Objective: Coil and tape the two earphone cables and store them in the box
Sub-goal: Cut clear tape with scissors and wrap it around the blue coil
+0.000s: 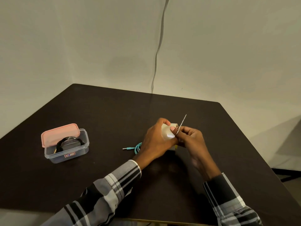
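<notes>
My left hand grips a roll of clear tape held above the dark table. My right hand pinches a thin strip of tape pulled up from the roll. A teal earphone cable lies on the table under my left hand, its jack plug pointing left; most of it is hidden by the hand. A clear plastic box stands at the left with a coiled black earphone cable inside.
The box's pink lid leans on the box's back rim. A small white and yellow object shows below my hands, mostly hidden. A grey cord hangs down the wall behind the table.
</notes>
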The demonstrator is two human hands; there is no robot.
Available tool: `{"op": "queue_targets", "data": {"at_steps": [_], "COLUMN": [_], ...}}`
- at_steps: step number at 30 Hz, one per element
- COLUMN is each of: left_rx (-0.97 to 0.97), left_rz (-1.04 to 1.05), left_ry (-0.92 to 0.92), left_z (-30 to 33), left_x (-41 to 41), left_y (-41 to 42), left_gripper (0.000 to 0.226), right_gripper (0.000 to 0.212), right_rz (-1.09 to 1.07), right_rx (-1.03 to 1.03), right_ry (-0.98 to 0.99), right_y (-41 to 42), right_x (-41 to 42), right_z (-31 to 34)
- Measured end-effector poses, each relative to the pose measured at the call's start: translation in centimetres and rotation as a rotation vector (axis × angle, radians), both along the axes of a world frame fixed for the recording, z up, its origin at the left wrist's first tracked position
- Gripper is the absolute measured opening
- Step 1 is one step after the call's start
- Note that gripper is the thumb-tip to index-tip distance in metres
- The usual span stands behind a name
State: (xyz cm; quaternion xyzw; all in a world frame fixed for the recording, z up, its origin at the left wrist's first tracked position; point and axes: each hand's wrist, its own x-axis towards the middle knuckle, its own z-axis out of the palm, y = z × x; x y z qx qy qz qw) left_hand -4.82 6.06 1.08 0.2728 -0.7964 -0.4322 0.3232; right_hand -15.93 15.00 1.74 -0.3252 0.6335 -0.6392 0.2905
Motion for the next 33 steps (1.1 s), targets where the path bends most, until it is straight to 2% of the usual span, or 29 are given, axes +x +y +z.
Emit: {"op": "queue_targets", "data": {"at_steps": [5, 7, 9, 14, 33], "left_rx": [-0.28, -0.442, -0.515, -0.499, -0.465], "left_rz": [-0.011, -0.01, -0.022, -0.087, -0.115], "left_ry": [-0.218, -0.266, -0.271, -0.251, -0.3], "left_z": [0.1, 0.3, 0.3, 0.4, 0.7], "left_x": [0.6, 0.6, 0.5, 0.6, 0.5], "left_y": [-0.9, -1.5, -2.0, -2.1, -1.6], "left_gripper": [0.071, 0.075, 0.074, 0.068, 0.065], "right_gripper": [0.019, 0.015, 0.015, 0.022, 0.012], "right_rz": [0.016, 0.024, 0.02, -0.006, -0.063], "right_rx": [0.048, 0.06, 0.061, 0.061, 0.07], "right_ry": [-0.054, -0.068, -0.061, -0.047, -0.043], "right_y": [0.4, 0.7, 0.7, 0.5, -0.2], "right_x": [-0.3, -0.2, 0.0, 0.0, 0.1], "right_z": [-0.1, 0.1, 0.2, 0.2, 0.4]}}
